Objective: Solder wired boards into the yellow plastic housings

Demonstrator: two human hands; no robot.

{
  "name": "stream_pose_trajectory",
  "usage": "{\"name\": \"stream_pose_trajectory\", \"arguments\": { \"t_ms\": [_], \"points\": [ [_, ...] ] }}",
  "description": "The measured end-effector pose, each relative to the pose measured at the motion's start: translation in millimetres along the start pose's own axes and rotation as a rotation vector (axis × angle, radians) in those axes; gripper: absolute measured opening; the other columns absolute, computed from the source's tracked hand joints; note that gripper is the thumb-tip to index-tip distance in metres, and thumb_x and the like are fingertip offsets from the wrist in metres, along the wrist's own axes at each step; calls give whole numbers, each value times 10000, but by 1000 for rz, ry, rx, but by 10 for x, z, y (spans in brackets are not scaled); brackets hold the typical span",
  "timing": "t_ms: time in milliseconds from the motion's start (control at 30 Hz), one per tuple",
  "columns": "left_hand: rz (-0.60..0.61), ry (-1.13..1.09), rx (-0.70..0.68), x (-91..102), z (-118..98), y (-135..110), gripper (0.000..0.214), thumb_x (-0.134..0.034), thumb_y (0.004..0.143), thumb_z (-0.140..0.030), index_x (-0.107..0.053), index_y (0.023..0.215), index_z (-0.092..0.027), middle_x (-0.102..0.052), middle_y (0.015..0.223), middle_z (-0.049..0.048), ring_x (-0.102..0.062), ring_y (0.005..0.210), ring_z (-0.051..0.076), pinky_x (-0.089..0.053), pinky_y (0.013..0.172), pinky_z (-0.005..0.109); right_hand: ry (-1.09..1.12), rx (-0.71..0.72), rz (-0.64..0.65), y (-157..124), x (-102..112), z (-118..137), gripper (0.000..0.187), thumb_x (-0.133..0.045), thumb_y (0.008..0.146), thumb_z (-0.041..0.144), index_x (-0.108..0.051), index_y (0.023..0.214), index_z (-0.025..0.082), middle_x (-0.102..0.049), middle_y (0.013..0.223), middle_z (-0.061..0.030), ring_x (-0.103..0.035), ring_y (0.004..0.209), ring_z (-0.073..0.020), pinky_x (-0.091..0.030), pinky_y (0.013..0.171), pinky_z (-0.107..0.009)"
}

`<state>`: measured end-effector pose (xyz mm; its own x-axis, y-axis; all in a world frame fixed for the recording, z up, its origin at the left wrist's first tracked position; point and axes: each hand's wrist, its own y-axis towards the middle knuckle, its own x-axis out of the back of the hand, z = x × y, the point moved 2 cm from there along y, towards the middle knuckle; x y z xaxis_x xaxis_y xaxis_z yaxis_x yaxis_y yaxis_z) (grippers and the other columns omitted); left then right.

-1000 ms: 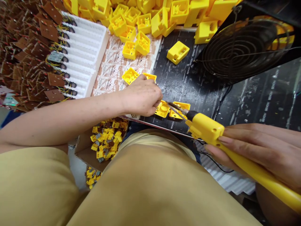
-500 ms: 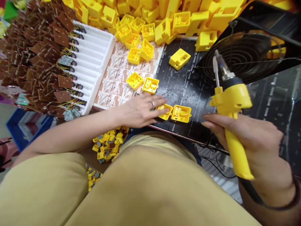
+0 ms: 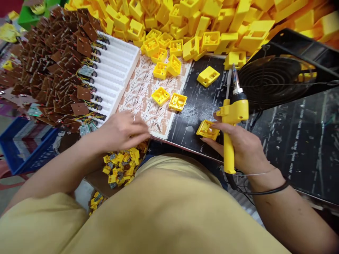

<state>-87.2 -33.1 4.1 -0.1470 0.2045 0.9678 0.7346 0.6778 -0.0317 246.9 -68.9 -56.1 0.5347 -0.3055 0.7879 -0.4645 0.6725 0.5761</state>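
Note:
My right hand is wrapped round the yellow handle of a soldering gun, its metal tip pointing up and away. The thumb and a fingertip of that hand also pinch or touch a small yellow plastic case lying open side up on the black mat. My left hand is off the table's front edge at the left, above a box of yellow cases and circuit boards. Its fingers are bent and blurred, and their undersides are hidden. Two more open cases lie farther back.
Brown circuit boards are heaped at the left beside a white foam tray lined with wired round parts. Yellow cases are piled along the back. A black fan stands at the right. A blue basket is at lower left.
My left hand has moved left off the mat, and one of two cases at the front edge is gone from there. My right hand has moved left with the soldering gun to the other case.

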Motion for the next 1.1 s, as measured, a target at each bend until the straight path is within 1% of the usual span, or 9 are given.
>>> {"name": "stream_pose_trajectory", "arguments": {
  "t_ms": [133,267,400,500,700,800,900,1000,1100],
  "points": [
    [-117,53,200,-252,181,767,659,-583,958,-591,-553,1498,-215,-559,1514,188,-474,1429,400,-386,1160,581,-9,-10,15,40,-79,39,427,-777,913,316,-561,1259,187,-738,969,-60,-724,792,-205,-560,688,-279],
    [-82,-13,132,-633,61,1165,737,-532,959,-679,-585,1454,-137,-577,1450,227,-488,1374,402,-383,1163,575,-13,-29,27,-16,-56,22,378,-758,929,280,-558,1237,195,-732,930,-44,-725,796,-200,-564,686,-274],
    [-139,-23,-64,-772,-148,984,791,-514,958,-700,-569,1475,-105,-556,1473,263,-534,1339,395,-430,1124,564,-2,-63,31,-125,31,-51,322,-699,973,289,-551,1247,208,-728,951,-34,-729,793,-196,-577,685,-286],
    [-107,1,-84,-673,-42,838,639,-538,987,-552,-594,1465,-131,-606,1452,240,-579,1309,389,-433,1117,581,20,-76,42,-195,53,-115,325,-700,974,311,-553,1249,219,-731,982,-35,-737,816,-195,-586,691,-287],
    [289,-189,-260,-301,10,718,546,-533,849,-133,-709,1317,-352,-551,1589,-4,-355,1572,324,-320,1248,591,67,-42,-13,-159,-34,-153,490,-789,892,302,-548,1314,242,-732,1137,-114,-745,954,-298,-610,764,-403],
    [136,-160,-63,-329,-108,632,677,-618,820,-180,-582,1488,-278,-366,1706,91,-306,1593,344,-336,1258,571,82,-27,-22,-65,-132,-162,608,-764,906,385,-487,1434,266,-700,1235,-163,-729,999,-367,-616,776,-502],
    [-28,-71,125,-566,-194,569,595,-653,930,-381,-584,1490,-192,-481,1594,210,-508,1419,391,-460,1159,554,68,-7,-5,5,-263,-190,635,-714,935,459,-444,1487,299,-700,1250,-148,-739,948,-359,-618,706,-476],
    [-67,-29,130,-784,-271,599,474,-480,1034,-264,-579,1494,-207,-602,1475,169,-628,1253,278,-510,1097,417,81,17,19,26,-369,-215,610,-671,969,419,-431,1513,282,-706,1269,-139,-752,942,-333,-621,694,-429],
    [-122,39,94,-775,-319,555,589,-496,1021,-236,-421,1605,-199,-488,1598,179,-562,1376,273,-476,1120,408,70,21,43,31,-377,-203,570,-652,984,399,-447,1502,279,-716,1271,-125,-763,918,-307,-631,677,-394]
  ]
}}
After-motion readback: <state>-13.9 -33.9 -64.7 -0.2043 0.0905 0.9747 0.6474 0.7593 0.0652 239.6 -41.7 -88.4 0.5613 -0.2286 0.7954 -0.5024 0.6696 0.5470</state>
